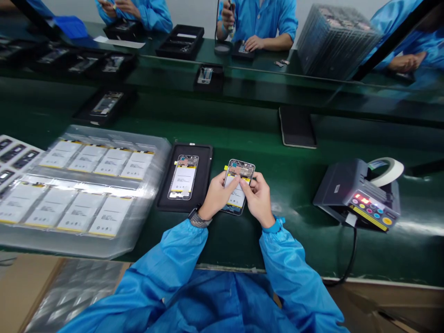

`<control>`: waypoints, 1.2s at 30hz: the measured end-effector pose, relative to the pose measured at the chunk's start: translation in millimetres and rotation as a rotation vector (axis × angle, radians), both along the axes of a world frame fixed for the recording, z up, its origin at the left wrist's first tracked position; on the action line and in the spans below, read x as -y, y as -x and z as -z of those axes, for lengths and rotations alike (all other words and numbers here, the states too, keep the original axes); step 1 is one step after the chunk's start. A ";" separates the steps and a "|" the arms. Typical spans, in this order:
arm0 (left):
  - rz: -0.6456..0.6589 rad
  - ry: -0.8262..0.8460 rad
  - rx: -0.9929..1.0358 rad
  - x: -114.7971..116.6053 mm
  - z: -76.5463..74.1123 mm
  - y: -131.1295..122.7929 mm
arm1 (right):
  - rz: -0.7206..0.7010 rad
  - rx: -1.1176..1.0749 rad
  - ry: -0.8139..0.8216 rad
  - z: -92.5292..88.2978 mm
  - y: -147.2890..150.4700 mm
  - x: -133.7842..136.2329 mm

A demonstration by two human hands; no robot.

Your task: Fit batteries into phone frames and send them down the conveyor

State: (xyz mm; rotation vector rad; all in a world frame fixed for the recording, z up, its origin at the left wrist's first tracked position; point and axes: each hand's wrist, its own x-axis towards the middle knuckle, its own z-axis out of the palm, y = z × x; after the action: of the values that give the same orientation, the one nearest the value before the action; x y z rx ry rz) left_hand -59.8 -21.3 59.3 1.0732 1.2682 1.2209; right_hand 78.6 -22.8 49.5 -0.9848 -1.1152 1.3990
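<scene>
I hold an opened phone frame (239, 178) with a white battery inside, a little above the green belt (277, 194). My left hand (217, 196) grips its left edge, the thumb lying on the battery. My right hand (258, 199) grips the right edge, with thumb and forefinger pinched on the battery's upper part. Just left of my hands a black tray (169, 185) carries a second phone frame (183, 177) with a battery.
A clear blister tray (152, 185) of several white batteries lies at the left. A tape dispenser (359, 196) with coloured buttons stands at the right. A dark pad (297, 127) and black trays (104, 106) lie farther back. Other people in blue coats (258, 18) work across the belt.
</scene>
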 end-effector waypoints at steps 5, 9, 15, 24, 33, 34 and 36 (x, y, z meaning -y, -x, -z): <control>-0.010 0.006 -0.003 -0.6 -1.0 -0.4 | -0.012 -0.020 -0.004 1.4 0.1 1.4; -0.006 0.001 0.008 -0.9 -0.1 -0.6 | -0.007 -0.021 0.017 -0.3 1.4 2.0; -0.019 -0.012 -0.034 0.5 -1.0 -1.0 | -0.003 0.002 0.024 -5.9 1.4 2.1; -0.043 -0.055 -0.085 4.8 -3.5 -4.4 | 0.067 0.092 -0.028 -0.7 -1.3 1.9; -0.001 -0.013 -0.020 5.2 -6.4 -2.7 | 0.091 0.168 -0.094 -2.1 -2.7 2.8; -0.007 -0.013 -0.023 5.5 -6.3 -3.1 | 0.096 0.180 -0.098 -2.4 -2.7 3.0; -0.022 -0.013 -0.028 6.2 -6.4 -4.1 | 0.107 0.197 -0.100 -2.6 -2.6 3.5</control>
State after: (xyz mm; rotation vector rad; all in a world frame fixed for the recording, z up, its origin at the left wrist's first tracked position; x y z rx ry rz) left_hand -55.7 -27.5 65.8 1.0919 1.2981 1.2359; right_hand 81.1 -26.3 52.0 -1.1112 -1.2462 1.1678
